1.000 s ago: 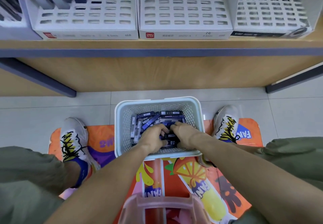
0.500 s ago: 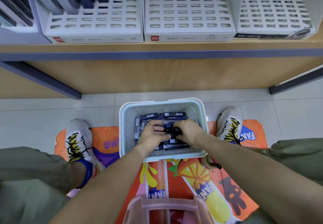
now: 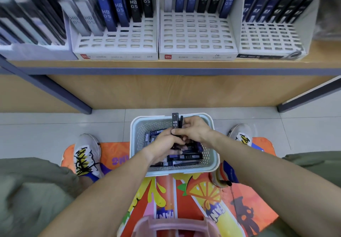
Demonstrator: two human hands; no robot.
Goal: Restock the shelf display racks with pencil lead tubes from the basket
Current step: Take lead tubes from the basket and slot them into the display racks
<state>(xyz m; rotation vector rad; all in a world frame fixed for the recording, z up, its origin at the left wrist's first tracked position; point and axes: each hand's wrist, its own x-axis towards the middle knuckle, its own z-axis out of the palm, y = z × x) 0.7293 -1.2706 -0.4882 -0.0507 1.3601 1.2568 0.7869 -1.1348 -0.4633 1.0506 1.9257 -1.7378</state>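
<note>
A pale perforated basket (image 3: 137,144) stands on the floor between my feet, with several dark pencil lead tubes (image 3: 184,158) lying in it. My left hand (image 3: 164,144) and my right hand (image 3: 193,129) meet above the basket and together grip a small bunch of upright black tubes (image 3: 175,123) marked HB 0.5. On the shelf above stand white slotted display racks: the left rack (image 3: 114,41) and the middle rack (image 3: 199,39) each hold a back row of blue, black and grey tubes, with open slots in front.
A third rack (image 3: 269,39) with dark tubes stands at the right on the wooden shelf (image 3: 166,64). An orange printed mat (image 3: 193,196) lies under the basket. My shoes (image 3: 86,153) flank it. A pink stool edge (image 3: 171,225) shows at the bottom.
Both hands have risen out of the pile with black tubes held upright between them. My view has tilted up, so more of the racks shows.
</note>
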